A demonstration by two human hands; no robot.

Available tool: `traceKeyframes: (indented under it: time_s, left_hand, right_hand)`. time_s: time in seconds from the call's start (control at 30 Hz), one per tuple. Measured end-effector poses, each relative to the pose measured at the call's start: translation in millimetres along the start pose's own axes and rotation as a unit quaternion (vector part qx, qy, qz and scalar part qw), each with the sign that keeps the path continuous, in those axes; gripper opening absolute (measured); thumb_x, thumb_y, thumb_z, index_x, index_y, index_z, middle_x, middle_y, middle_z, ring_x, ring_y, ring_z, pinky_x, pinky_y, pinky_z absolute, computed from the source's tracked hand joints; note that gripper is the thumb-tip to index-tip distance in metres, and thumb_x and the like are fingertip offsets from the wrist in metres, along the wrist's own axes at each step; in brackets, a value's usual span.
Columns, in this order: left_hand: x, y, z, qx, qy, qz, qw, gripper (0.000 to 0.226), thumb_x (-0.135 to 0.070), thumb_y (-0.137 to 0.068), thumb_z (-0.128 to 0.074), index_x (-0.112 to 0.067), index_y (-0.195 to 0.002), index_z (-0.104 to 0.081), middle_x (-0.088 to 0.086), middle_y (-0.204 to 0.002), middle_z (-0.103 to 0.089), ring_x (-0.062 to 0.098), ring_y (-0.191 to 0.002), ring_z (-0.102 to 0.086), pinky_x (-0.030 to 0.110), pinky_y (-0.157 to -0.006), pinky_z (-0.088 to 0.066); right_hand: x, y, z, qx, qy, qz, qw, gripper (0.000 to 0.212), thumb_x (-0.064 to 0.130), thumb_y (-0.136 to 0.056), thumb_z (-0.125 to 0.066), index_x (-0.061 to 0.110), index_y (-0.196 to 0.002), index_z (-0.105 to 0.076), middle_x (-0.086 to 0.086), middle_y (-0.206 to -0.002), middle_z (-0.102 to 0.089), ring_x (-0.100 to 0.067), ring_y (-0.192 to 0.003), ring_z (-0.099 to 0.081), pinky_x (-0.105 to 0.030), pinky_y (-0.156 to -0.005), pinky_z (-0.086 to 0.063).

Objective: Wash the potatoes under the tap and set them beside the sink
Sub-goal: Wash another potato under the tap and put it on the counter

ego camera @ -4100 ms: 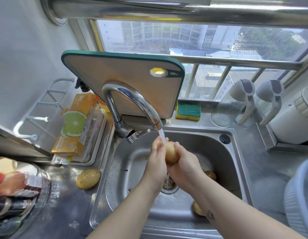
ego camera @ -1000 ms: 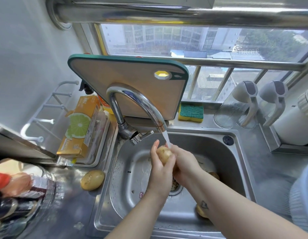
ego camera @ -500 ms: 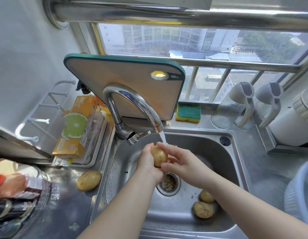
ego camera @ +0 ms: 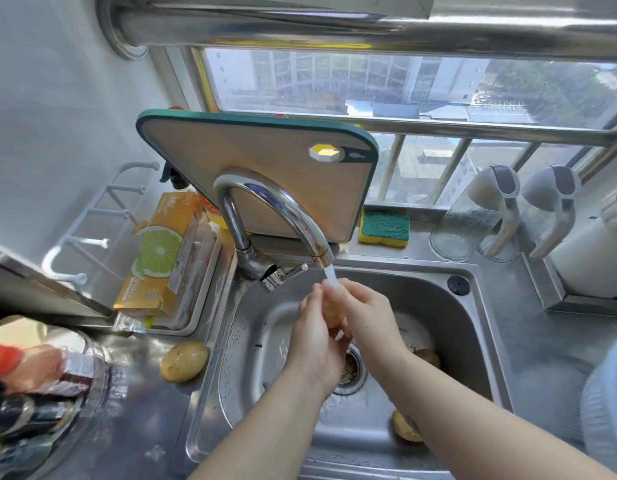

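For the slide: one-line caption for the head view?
Left hand and right hand hold a potato under the running tap; another potato lies beside the sink, two more inside it.

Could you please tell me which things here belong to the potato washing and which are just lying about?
In use: tap, sink, held potato, counter potato, sink potatoes, left hand, right hand.
Lying about: board, sponge, box, jugs.

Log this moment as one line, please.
step: washing | left hand, right hand: grip wet potato under running tap | beside sink: counter potato | in sink: two potatoes
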State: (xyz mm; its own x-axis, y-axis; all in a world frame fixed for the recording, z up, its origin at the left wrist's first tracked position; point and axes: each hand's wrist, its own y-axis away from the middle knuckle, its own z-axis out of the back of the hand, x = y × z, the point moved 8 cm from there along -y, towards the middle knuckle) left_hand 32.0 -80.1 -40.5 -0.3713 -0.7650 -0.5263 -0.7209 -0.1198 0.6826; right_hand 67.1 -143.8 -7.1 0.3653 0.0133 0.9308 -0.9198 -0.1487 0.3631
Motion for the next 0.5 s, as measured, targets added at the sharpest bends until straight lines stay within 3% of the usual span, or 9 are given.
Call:
traceKeyframes:
  time_s: [0.07, 0.1, 0.2, 0.27, 0.37, 0.5]
  left_hand:
    - [2, 1, 2, -0.009, -0.009, -0.022, 1.000, 0.039, -0.037, -0.098, -0.043, -0.009, -0.119, -0.060, 0.016, -0.107, -0.065, 0.019, -0.085, -0.061, 0.029, -0.068, -0.048]
    - [0, 1, 4, -0.023, 0.000, -0.031, 0.999, 0.038, -0.035, -0.098, -0.043, -0.008, -0.118, -0.059, 0.016, -0.102, -0.066, 0.019, -0.079, -0.062, 0.028, -0.063, -0.048]
    - [-8, 0, 10, -0.049, 0.023, -0.031, 0.998, 0.039, -0.034, -0.099, -0.039, -0.004, -0.093, -0.063, 0.011, -0.064, -0.056, 0.014, -0.043, -0.045, 0.026, -0.047, -0.036]
    - [-12, 1, 7, -0.035, 0.023, -0.029, 0.999, 0.041, -0.034, -0.100, -0.036, -0.007, -0.081, -0.061, 0.005, -0.049, -0.044, 0.012, -0.036, -0.033, 0.026, -0.045, -0.029]
    - [-15, 4, 3, -0.014, 0.001, -0.056, 0.998, 0.036, -0.030, -0.100, -0.035, -0.005, -0.089, -0.058, 0.004, -0.048, -0.041, 0.012, -0.038, -0.034, 0.026, -0.045, -0.029]
    - [-20, 7, 0, -0.015, -0.048, -0.120, 0.992, 0.021, -0.020, -0.100, -0.039, -0.007, -0.100, -0.056, 0.009, -0.069, -0.060, 0.015, -0.054, -0.050, 0.023, -0.045, -0.039]
  right_hand:
    - [-5, 0, -4, -0.009, -0.021, -0.021, 1.000, 0.030, 0.023, -0.083, -0.062, -0.007, -0.081, -0.064, -0.017, -0.071, -0.059, -0.019, -0.069, -0.053, -0.030, -0.064, -0.038]
    - [-7, 1, -6, -0.002, -0.024, -0.028, 0.999, 0.033, 0.025, -0.084, -0.061, -0.008, -0.081, -0.064, -0.014, -0.070, -0.058, -0.019, -0.066, -0.052, -0.030, -0.063, -0.037]
    - [-10, 5, -10, 0.056, -0.076, -0.059, 0.994, 0.020, 0.019, -0.093, -0.056, 0.006, -0.085, -0.070, 0.001, -0.054, -0.052, -0.008, -0.048, -0.041, -0.025, -0.056, -0.032]
    - [-11, 8, -13, 0.108, -0.134, -0.082, 0.982, 0.017, 0.012, -0.094, -0.052, 0.013, -0.096, -0.069, 0.003, -0.056, -0.054, -0.006, -0.046, -0.040, -0.024, -0.057, -0.029]
    - [-10, 7, -11, 0.117, -0.138, -0.085, 0.980, 0.018, 0.012, -0.093, -0.054, 0.012, -0.102, -0.069, 0.001, -0.061, -0.053, -0.006, -0.045, -0.039, -0.022, -0.054, -0.030]
    - [-5, 4, -2, 0.027, -0.080, -0.067, 0.994, 0.013, 0.017, -0.088, -0.062, 0.009, -0.090, -0.072, 0.005, -0.059, -0.053, -0.001, -0.040, -0.038, -0.016, -0.046, -0.031]
